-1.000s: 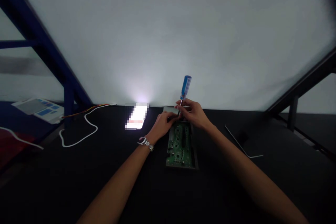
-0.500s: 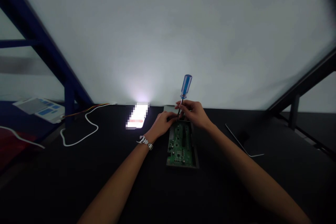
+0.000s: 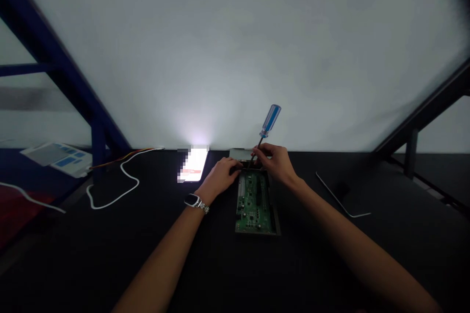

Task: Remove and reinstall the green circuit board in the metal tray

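Observation:
A green circuit board (image 3: 251,205) lies in a shallow dark metal tray (image 3: 276,230), with its long side pointing away from me. My right hand (image 3: 276,161) is closed around the shaft of a screwdriver (image 3: 270,120) with a clear and blue handle. The screwdriver leans to the right, its tip down at the tray's far end, where my fingers partly hide it. My left hand (image 3: 221,176) grips the tray's far left corner with thumb and fingertips, close to the screwdriver tip; exact contact is dark and hard to see.
A brightly lit phone (image 3: 194,164) lies left of my left hand. A white cable (image 3: 132,181) and a printed card (image 3: 60,156) lie farther left. A bent metal rod (image 3: 336,198) is on the right. Behind the black table (image 3: 301,264) stands a pale wall.
The screwdriver handle has tipped to the right, and my right hand has shifted slightly right. My left hand has drawn back a little to the left and rolled, showing the watch face.

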### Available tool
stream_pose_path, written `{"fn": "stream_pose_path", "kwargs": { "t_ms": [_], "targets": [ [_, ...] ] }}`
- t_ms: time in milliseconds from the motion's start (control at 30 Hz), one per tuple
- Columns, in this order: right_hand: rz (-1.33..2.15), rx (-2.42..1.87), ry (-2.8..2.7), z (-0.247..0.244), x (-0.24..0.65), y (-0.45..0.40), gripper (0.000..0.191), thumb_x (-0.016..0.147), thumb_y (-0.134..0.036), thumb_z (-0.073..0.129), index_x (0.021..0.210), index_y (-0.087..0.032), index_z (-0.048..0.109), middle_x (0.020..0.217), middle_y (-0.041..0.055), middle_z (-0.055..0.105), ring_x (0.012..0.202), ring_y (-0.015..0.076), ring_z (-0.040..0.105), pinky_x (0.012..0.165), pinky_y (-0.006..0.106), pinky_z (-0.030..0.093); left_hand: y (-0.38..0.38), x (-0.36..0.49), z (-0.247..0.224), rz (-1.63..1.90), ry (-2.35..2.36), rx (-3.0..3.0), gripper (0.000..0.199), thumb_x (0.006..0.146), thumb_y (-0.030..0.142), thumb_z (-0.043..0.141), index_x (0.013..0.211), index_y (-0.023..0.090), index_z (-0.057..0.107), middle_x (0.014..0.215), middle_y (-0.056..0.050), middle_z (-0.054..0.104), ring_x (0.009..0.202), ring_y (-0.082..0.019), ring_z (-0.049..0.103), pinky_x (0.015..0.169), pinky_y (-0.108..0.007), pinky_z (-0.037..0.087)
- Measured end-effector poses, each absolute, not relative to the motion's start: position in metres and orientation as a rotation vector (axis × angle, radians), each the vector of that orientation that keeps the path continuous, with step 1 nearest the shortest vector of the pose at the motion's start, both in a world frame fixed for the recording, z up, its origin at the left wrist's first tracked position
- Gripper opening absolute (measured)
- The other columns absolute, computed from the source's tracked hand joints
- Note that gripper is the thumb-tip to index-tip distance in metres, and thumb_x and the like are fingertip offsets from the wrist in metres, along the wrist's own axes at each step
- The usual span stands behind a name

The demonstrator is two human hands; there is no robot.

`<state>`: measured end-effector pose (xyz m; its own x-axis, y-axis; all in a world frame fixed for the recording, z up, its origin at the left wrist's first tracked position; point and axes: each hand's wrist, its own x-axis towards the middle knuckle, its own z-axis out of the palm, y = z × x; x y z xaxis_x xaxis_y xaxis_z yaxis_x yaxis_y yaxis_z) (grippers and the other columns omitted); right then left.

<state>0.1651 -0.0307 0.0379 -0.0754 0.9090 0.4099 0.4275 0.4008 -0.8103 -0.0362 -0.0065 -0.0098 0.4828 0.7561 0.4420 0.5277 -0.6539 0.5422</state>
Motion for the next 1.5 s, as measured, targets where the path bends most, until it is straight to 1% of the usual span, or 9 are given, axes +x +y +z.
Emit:
{"fn": "stream_pose_path", "kwargs": {
  "t_ms": [133,233,333,433,500,733,933,1333,1500],
  "targets": [
    [0.716,-1.164,-1.562,0.035,0.171,-0.039,0.036,0.087,-0.051,0.057,0.091,-0.017,0.068,0.081,0.0083,0.072,0.064,0.0199,0.068,0.044,0.027,0.053,-0.001,-0.032,-0.012,0.963,1.066,2.443,0.024,0.087,0.007,0.052,0.094,0.019,0.071,0.094,-0.007,0.066,0.09,-0.02,0.062,0.084,-0.035,0.049],
    [0.805,-1.135,-1.432,0.03,0.176,-0.049,0.036,0.086,-0.052,0.059,0.095,-0.017,0.065,0.093,0.0099,0.072,0.069,0.0205,0.069,0.042,0.026,0.053,-0.001,-0.027,-0.011,0.997,1.09,2.447,0.026,0.087,0.008,0.05,0.098,0.02,0.07,0.096,-0.007,0.066,0.092,-0.021,0.061,0.086,-0.037,0.049],
    [0.871,-1.09,-1.306,0.022,0.18,-0.06,0.036,0.085,-0.051,0.061,0.096,-0.017,0.061,0.096,0.0114,0.071,0.076,0.0227,0.07,0.043,0.026,0.055,-0.008,-0.032,-0.011,1.07,1.112,2.431,0.027,0.09,0.012,0.048,0.107,0.02,0.067,0.101,-0.008,0.065,0.097,-0.021,0.06,0.089,-0.038,0.048],
    [0.932,-1.029,-1.216,0.013,0.18,-0.067,0.036,0.085,-0.052,0.061,0.096,-0.018,0.057,0.097,0.0109,0.071,0.081,0.0237,0.07,0.047,0.028,0.057,-0.018,-0.043,-0.013,1.058,1.13,2.394,0.019,0.089,0.018,0.053,0.103,0.021,0.067,0.101,-0.007,0.064,0.096,-0.021,0.06,0.086,-0.037,0.049],
    [0.964,-0.99,-1.176,0.007,0.179,-0.069,0.035,0.085,-0.052,0.061,0.096,-0.019,0.055,0.097,0.0099,0.072,0.08,0.0229,0.071,0.049,0.029,0.059,-0.025,-0.049,-0.014,0.956,1.088,2.367,0.013,0.086,0.023,0.059,0.096,0.022,0.068,0.094,-0.005,0.065,0.089,-0.02,0.06,0.079,-0.035,0.05],
    [1.029,-0.955,-1.079,-0.004,0.173,-0.072,0.033,0.085,-0.049,0.062,0.096,-0.019,0.053,0.096,0.0093,0.073,0.078,0.0222,0.071,0.052,0.033,0.061,-0.033,-0.048,-0.009,0.842,1.02,2.336,0.008,0.083,0.024,0.065,0.089,0.023,0.07,0.083,-0.003,0.067,0.081,-0.019,0.058,0.072,-0.033,0.047],
    [1.029,-0.971,-1.074,-0.005,0.171,-0.073,0.035,0.083,-0.052,0.062,0.095,-0.02,0.052,0.095,0.0099,0.074,0.078,0.0232,0.071,0.051,0.033,0.061,-0.035,-0.047,-0.007,0.845,1.013,2.319,0.01,0.087,0.028,0.063,0.089,0.024,0.071,0.084,-0.003,0.068,0.079,-0.019,0.058,0.072,-0.033,0.046],
    [1.025,-0.949,-1.135,-0.002,0.165,-0.077,0.032,0.085,-0.048,0.062,0.095,-0.02,0.052,0.097,0.0105,0.073,0.078,0.023,0.072,0.05,0.03,0.059,-0.042,-0.037,-0.01,0.874,1.015,2.348,0.009,0.087,0.02,0.06,0.087,0.021,0.068,0.086,-0.003,0.066,0.084,-0.019,0.059,0.078,-0.034,0.045],
    [0.993,-0.947,-1.104,-0.001,0.165,-0.078,0.032,0.086,-0.048,0.063,0.099,-0.02,0.051,0.1,0.0104,0.073,0.079,0.0232,0.072,0.049,0.029,0.058,-0.042,-0.033,-0.008,1.003,1.062,2.22,0.009,0.088,0.023,0.059,0.088,0.019,0.067,0.086,-0.004,0.065,0.078,-0.017,0.059,0.071,-0.031,0.046]
  ]
}}
